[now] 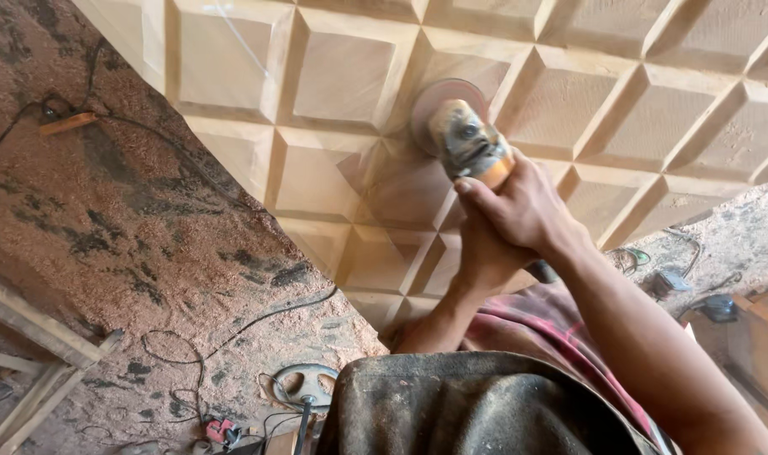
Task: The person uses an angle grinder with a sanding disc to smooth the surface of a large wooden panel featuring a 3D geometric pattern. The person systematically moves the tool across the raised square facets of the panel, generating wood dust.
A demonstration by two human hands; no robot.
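A large pale wooden panel [342, 76] carved into a grid of square sunken fields fills the upper part of the view. An angle grinder [470, 145] with a dusty body and a round sanding disc [435, 99] rests against the panel near its middle. My right hand [523, 206] wraps the grinder's body from above, with the forearm reaching in from the lower right. Just beneath it, my left hand [478, 253] closes around the rear of the same tool; its fingers are partly hidden by the right hand.
Sawdust covers the floor [131, 219] at left. Black cables [232, 330] trail over it. Wooden slats [38, 330] lie at lower left and a round metal guard [304, 383] at the bottom. Small tools [669, 282] sit at right. A dark dusty cloth [477, 409] covers my lap.
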